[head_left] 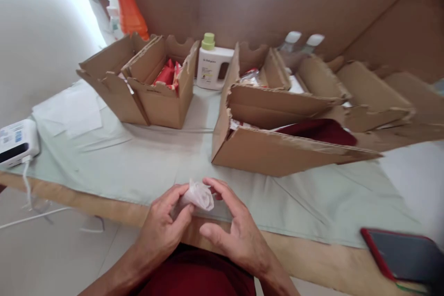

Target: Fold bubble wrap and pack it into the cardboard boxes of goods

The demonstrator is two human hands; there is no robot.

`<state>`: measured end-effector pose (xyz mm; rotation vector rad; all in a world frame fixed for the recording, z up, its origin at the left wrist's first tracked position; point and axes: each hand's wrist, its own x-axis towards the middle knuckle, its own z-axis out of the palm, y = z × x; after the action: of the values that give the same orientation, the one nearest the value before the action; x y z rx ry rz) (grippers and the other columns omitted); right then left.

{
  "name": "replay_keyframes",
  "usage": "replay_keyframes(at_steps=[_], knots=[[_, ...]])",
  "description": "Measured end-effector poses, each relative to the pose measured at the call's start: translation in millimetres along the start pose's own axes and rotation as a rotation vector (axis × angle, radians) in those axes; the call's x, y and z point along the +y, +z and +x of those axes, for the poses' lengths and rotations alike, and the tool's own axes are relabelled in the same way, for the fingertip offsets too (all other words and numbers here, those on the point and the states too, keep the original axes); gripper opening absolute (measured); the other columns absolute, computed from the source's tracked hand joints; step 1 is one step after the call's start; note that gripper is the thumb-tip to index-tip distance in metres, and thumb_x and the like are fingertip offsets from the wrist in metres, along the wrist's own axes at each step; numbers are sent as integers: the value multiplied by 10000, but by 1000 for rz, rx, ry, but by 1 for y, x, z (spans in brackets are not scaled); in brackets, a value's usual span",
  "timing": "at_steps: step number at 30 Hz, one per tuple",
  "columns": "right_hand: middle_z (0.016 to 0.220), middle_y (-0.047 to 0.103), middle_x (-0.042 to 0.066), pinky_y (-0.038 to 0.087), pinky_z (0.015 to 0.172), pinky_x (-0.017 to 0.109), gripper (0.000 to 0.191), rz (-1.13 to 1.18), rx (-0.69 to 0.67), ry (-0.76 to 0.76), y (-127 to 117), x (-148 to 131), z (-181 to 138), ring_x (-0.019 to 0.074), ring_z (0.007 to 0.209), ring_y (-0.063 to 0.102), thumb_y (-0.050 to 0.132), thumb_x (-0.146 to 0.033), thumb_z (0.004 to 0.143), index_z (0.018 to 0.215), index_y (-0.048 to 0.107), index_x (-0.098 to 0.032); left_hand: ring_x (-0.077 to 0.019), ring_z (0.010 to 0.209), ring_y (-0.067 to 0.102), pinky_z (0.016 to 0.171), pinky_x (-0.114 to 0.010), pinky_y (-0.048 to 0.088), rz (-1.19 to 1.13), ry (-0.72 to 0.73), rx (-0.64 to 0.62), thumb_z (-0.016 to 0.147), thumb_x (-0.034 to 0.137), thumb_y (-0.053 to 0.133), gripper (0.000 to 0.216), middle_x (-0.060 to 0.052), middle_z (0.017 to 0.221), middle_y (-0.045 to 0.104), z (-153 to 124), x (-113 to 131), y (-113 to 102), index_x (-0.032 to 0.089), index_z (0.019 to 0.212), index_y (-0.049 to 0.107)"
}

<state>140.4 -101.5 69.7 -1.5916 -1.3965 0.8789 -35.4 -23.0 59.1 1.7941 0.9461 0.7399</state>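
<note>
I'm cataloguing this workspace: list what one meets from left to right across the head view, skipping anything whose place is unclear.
White device → white papers → orange bottle → left hand → crumpled whitish bundle → right hand → dark red cloth → red-edged phone.

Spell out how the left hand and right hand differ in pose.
The left hand pinches the crumpled plastic between thumb and fingers; the right hand is open beside it, and whether its fingertips touch it is unclear.
The left hand's thumb closes toward its fingers; the right hand's thumb stands well apart from its fingers.
Both are bare.
</note>
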Motion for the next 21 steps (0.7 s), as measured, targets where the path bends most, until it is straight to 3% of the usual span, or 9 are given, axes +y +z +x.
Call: replay_keyframes(at_steps=[2, 4, 8, 11, 14, 17, 21], knots=[[1435, 601, 107, 490, 1077, 390, 700, -12, -57, 10, -12, -5, -3, 250, 1271, 600, 773, -310, 797, 1446, 523, -232, -170, 818, 722, 740, -245, 585, 55, 125, -37, 893, 169, 589, 232, -19, 924, 764, 0, 2, 7, 240, 1078, 710], [1325, 677, 60, 495, 1040, 327, 505, -6, -69, -19, -22, -9, -4, 206, 1195, 638, 706, -241, 860, 1354, 603, -252, -166, 786, 729, 722, -234, 593, 68, 201, -62, 888, 175, 600, 219, -15, 896, 767, 1, 4, 14, 250, 1059, 714], [932, 727, -14, 500, 792, 226, 183, 17, -16, -31, -38, -8, -8, 129, 844, 650, 593, -162, 924, 1037, 708, -248, -177, 804, 761, 700, -217, 607, 52, 152, -122, 845, 208, 628, 228, -7, 941, 799, 9, 10, 25, 267, 1049, 710], [879, 704, -4, 486, 729, 233, 119, 76, -26, -44, -50, -3, -17, 134, 784, 627, 598, -174, 898, 941, 698, -225, -162, 731, 751, 638, -191, 589, 35, 84, -288, 831, 222, 623, 189, 23, 862, 794, 14, 19, 29, 270, 987, 717], [860, 704, 8, 489, 698, 237, 108, 97, -16, -50, -66, 3, -27, 141, 758, 629, 591, -195, 890, 921, 693, -215, -159, 715, 738, 604, -185, 573, 42, 144, -402, 839, 257, 665, 139, 32, 824, 776, 20, 30, 31, 283, 963, 721], [782, 686, 3, 492, 653, 236, 84, 60, 39, -18, -88, 7, -36, 141, 697, 621, 607, -242, 902, 881, 686, -222, -200, 959, 736, 775, -244, 612, 95, 374, -280, 868, 268, 668, 295, -25, 1075, 756, 35, 48, 27, 308, 1161, 675], [822, 721, 24, 557, 643, 269, 106, 49, 95, -83, -135, 7, -53, 183, 743, 692, 607, -322, 943, 937, 703, -276, -273, 1336, 545, 1125, -448, 477, 355, 640, 129, 904, 182, 638, 499, -95, 1443, 550, 72, 77, 22, 307, 1377, 539]])
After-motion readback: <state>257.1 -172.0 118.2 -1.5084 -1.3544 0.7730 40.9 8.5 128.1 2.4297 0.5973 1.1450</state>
